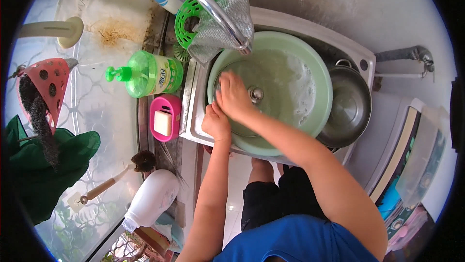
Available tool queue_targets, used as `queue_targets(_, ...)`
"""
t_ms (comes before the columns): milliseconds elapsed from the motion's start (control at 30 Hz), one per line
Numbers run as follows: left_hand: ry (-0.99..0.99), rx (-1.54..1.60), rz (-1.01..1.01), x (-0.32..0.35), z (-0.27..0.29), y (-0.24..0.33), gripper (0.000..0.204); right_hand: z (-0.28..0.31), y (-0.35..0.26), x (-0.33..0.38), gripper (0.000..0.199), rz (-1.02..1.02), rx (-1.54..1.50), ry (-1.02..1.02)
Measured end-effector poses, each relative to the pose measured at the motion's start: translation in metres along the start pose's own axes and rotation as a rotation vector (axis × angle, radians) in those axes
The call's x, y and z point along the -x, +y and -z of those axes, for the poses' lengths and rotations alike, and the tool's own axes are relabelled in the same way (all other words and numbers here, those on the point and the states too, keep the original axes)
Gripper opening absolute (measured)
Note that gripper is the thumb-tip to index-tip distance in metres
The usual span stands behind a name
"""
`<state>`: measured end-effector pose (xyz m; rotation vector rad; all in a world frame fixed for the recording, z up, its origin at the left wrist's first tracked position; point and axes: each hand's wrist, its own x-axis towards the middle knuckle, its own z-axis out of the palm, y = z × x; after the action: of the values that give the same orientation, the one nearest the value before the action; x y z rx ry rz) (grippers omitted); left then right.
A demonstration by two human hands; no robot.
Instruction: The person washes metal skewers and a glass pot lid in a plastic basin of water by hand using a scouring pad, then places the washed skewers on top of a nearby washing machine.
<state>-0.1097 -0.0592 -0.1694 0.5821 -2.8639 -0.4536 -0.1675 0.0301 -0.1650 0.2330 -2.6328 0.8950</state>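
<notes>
A clear pot lid with a round metal knob (256, 94) lies tilted in a pale green basin (325, 85) of cloudy, sudsy water. At the basin's left side, my left hand (216, 122) is closed on the lid's near-left edge. My right hand (235, 96) reaches across the lid, its fingers curled around the left rim just above my left hand. The undersides of my fingers are hidden, so a small cloth under them cannot be ruled out. White foam (305, 90) floats along the basin's right side.
A chrome faucet (218, 15) arches over the basin, beside a green basket (183, 24) draped with a grey mesh cloth (225, 24). Leftward stand a green pump bottle (140, 74) and a pink soap dish (175, 104). To the right rests a metal pan (345, 109).
</notes>
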Motion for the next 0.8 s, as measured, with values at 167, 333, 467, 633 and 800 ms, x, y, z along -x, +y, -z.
queue_targets(167, -0.033, 0.011, -0.024, 0.001, -0.001, 0.023, 0.039, -0.015, 0.088, -0.034, 0.032, -0.554, 0.185, -0.075)
queue_targets(333, 0.074, -0.019, -0.030, -0.007, -0.001, 0.000, 0.038, 0.004, -0.008, -0.001, 0.038, 0.024, 0.278, -0.096)
queue_targets(467, 0.013, 0.008, -0.040, -0.001, -0.004, 0.015, 0.038, -0.010, 0.065, -0.041, 0.033, -0.462, 0.007, -0.333)
queue_targets(633, -0.010, -0.008, -0.002, -0.002, 0.001, 0.005, 0.040, 0.006, 0.114, 0.005, 0.041, -0.702, -0.106, -0.327)
queue_targets(800, -0.018, 0.060, -0.014, -0.001, 0.000, 0.015, 0.040, 0.008, 0.135, 0.009, 0.035, -0.625, 0.047, -0.550)
